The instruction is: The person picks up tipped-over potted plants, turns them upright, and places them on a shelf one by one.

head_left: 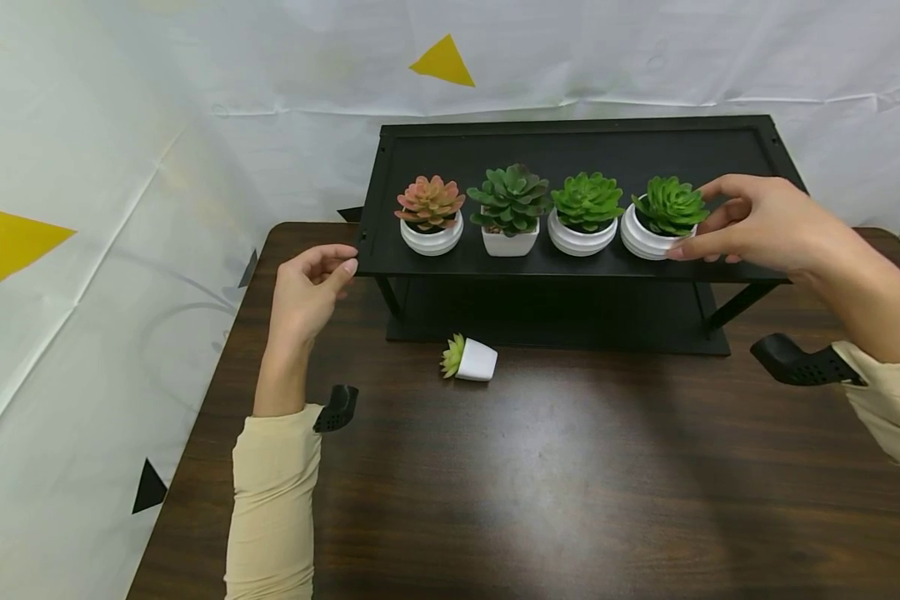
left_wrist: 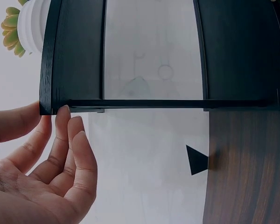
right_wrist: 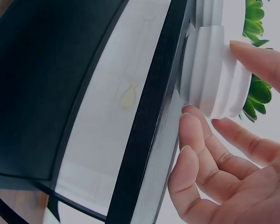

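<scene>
A black two-tier shelf [head_left: 570, 146] stands on a dark wood table [head_left: 570, 483]. Its top carries a row of succulents in white pots: a pink one [head_left: 431, 218], a dark green one [head_left: 512, 208], a bright green one [head_left: 585, 212] and a rightmost green one [head_left: 640, 237]. My right hand [head_left: 757, 221] holds that rightmost pot [right_wrist: 219, 79] between thumb and curled fingers [right_wrist: 198, 140] at the shelf's front edge [right_wrist: 149, 116]. The fingertips of my left hand [head_left: 311, 287] touch the shelf's front left corner [left_wrist: 49, 105], its fingers [left_wrist: 60, 140] relaxed and holding nothing.
A small yellow-green succulent in a white pot [head_left: 472, 360] lies on its side on the table in front of the shelf, and it also shows in the left wrist view [left_wrist: 30, 23]. White sheeting with yellow and black triangles hangs behind and to the left.
</scene>
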`<state>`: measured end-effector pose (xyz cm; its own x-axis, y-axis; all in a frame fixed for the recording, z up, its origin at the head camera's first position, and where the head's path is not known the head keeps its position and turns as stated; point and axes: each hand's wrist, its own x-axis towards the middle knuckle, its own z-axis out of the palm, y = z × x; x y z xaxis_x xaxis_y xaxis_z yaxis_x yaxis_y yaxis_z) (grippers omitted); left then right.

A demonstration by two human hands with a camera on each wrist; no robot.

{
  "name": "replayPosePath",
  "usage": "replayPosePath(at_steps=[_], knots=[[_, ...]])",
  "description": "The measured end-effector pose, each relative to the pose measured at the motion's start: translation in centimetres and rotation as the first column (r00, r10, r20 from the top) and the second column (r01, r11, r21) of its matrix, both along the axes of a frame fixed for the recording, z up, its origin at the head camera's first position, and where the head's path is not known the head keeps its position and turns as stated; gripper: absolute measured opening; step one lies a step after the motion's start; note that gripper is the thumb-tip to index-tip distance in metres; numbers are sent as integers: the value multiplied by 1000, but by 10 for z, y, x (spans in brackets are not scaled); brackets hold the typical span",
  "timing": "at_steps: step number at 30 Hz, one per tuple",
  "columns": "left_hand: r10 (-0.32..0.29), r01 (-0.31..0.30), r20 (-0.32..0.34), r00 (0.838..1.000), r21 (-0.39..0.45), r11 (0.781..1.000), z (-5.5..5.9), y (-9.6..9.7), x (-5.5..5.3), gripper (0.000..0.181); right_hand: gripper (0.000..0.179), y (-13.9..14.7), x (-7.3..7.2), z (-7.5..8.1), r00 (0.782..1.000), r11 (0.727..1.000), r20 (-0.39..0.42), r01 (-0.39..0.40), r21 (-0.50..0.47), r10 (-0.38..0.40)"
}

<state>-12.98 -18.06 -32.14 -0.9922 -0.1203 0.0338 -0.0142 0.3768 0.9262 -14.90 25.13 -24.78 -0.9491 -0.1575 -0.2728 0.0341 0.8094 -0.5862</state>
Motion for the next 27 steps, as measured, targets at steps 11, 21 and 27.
replayPosePath(at_steps=[11,21,27], knots=[[10,-10,4,1000,6,1000,2,2,0,23,84,3,1,-2,1000,1000,7,-9,-10,9],[7,-7,7,1000,5,1000,3,2,0,24,74,5,10,4,1000,1000,9,3,-14,-3],[-1,1,9,1000,4,1000,3,1,1,25,60,11,16,0,1000,1000,-9,-11,-11,10]])
